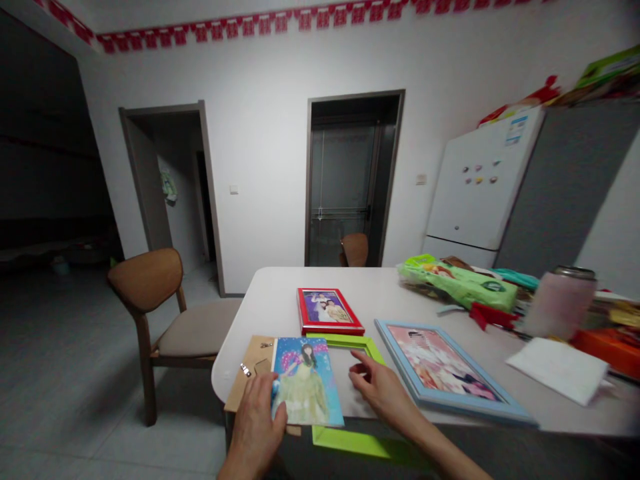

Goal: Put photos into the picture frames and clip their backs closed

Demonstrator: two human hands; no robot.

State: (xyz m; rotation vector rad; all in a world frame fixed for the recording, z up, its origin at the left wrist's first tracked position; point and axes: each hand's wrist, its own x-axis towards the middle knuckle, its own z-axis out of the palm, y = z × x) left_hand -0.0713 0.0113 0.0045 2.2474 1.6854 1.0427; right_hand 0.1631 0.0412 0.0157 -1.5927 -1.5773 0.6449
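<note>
A photo (303, 385) of a person in a pale yellow-green dress against blue lies over part of a brown backing board (257, 367) with metal clips. My left hand (263, 410) grips the photo's left side, its thumb over the lower left of the print. Partly beneath the photo is a lime-green picture frame (375, 352), whose front side sticks out past the table edge. Over its right side hovers my right hand (377, 387), index finger and thumb apart, with nothing between them. The frame's opening is partly hidden by the photo.
A red picture frame (333, 328) lies behind the green one, and a light blue picture frame (450, 373) to its right. At right on the white table (273, 287) are a green package (460, 283), a pink jar (563, 300) and white paper (557, 367). A chair (200, 327) stands left.
</note>
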